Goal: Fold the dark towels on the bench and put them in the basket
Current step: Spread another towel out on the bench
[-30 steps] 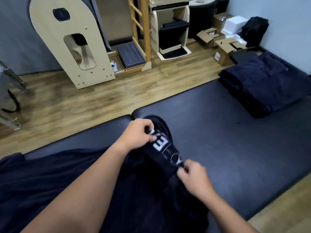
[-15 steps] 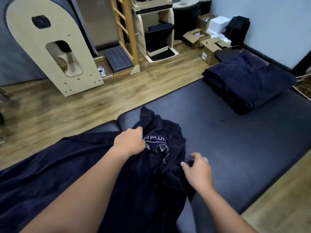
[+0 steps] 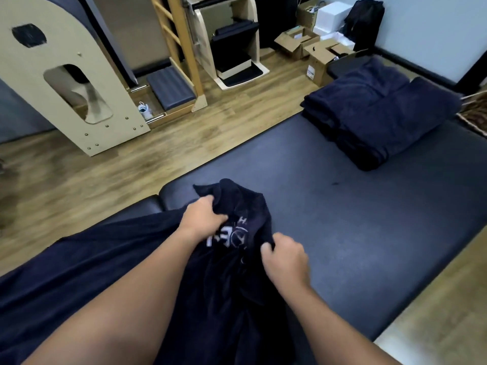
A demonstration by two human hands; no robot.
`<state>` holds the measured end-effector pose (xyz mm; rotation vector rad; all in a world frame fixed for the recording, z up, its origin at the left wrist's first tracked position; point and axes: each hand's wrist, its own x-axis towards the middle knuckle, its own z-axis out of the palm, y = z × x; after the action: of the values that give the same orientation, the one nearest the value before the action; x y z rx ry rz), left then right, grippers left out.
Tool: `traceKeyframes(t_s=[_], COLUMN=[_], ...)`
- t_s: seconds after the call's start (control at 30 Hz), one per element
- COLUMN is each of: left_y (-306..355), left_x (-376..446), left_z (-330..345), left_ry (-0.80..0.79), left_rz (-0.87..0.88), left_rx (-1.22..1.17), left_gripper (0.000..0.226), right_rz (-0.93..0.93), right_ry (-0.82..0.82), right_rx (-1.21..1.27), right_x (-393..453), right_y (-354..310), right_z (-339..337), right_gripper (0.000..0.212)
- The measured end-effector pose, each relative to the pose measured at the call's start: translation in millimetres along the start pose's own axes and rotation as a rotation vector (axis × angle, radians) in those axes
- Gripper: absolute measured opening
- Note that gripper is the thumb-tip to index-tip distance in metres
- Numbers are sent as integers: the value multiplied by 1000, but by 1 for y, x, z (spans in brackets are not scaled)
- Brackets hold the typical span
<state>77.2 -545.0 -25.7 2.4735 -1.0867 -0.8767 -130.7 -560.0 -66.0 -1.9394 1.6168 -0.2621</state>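
Head view: your left hand (image 3: 201,217) and right hand (image 3: 286,259) both grasp the bunched towel (image 3: 232,259) at the bench's (image 3: 342,219) near left. You're finding an edge; next, spread it flat. Folded stack (image 3: 379,114) sits far right.

two bare forearms, left hand (image 3: 201,216) and right hand (image 3: 286,258) ungloved, no sleeves showing

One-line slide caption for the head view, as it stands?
Both hands, left hand and right hand, grip an unfolded dark towel on the bench; folded towels lie beyond.
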Motion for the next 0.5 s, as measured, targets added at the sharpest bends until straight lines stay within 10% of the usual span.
traceKeyframes(t_s=[0.17,0.3,0.4,0.5], left_y=[47,72,76,65], left_x=[23,22,11,-2], left_z=[-13,2,26,54], left_ry=[-7,-173,-166,-384], left_rz=[327,356,330,187], left_rx=[-445,23,585,628], left_gripper=[81,111,79,90], right_rz=[353,591,364,94], right_ry=[367,410,520,280], right_rx=[229,284,182,-51], right_x=[16,14,17,23], right_y=[67,106,105,82], right_z=[-60,-78,-78,-77], right_gripper=[30,25,47,66])
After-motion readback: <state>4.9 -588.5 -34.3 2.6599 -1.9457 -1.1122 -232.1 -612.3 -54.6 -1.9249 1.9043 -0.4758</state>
